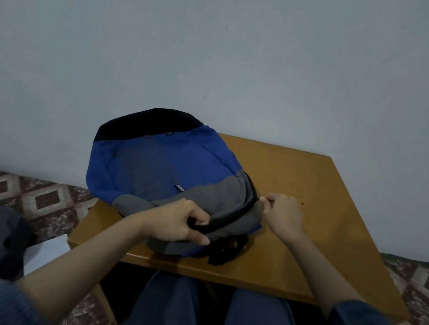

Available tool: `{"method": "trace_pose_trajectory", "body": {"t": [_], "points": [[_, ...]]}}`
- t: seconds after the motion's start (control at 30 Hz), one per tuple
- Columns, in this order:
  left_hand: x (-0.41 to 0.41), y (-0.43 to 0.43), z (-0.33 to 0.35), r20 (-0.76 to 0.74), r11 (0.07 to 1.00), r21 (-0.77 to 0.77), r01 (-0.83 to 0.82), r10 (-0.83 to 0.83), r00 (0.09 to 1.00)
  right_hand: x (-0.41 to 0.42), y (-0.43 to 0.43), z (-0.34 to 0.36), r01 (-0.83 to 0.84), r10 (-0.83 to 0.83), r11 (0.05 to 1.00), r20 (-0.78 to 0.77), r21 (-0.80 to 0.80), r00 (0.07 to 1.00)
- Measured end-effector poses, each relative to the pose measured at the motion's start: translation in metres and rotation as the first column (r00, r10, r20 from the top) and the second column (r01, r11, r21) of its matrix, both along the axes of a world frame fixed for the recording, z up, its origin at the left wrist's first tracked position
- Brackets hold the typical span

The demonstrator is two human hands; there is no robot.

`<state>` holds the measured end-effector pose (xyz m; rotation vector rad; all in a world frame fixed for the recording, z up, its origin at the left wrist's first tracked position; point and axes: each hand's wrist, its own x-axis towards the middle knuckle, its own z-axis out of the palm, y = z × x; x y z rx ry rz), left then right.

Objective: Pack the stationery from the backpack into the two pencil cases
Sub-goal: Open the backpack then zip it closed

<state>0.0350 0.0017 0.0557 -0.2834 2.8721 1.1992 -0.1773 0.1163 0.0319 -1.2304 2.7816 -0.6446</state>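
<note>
At the counter's (291,254) left edge, the backpack (168,166) is steadied by the gripping left hand (179,222), presumably so its zip pull (260,198), pinched by the right hand (283,214), can be drawn.

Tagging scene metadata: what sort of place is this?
Probably a room in a home rather than a lab or workshop. A small wooden table stands against a plain painted wall, the floor tiles are patterned, and a backpack lies on the table.

The zipper pull seems hidden in right hand (281,217)
</note>
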Motion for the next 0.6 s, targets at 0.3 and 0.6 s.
{"method": "trace_pose_trajectory", "body": {"t": [0.3, 0.6], "points": [[0.045, 0.002, 0.029, 0.162, 0.970, 0.209, 0.123, -0.158, 0.974, -0.025, -0.026, -0.028, 0.067, -0.067, 0.996, -0.003, 0.050, 0.998], [-0.016, 0.011, 0.026, -0.070, 0.981, 0.012, -0.195, 0.195, 0.978, -0.053, -0.009, -0.030, 0.159, -0.071, 0.959, 0.344, -0.234, 0.936]]}}
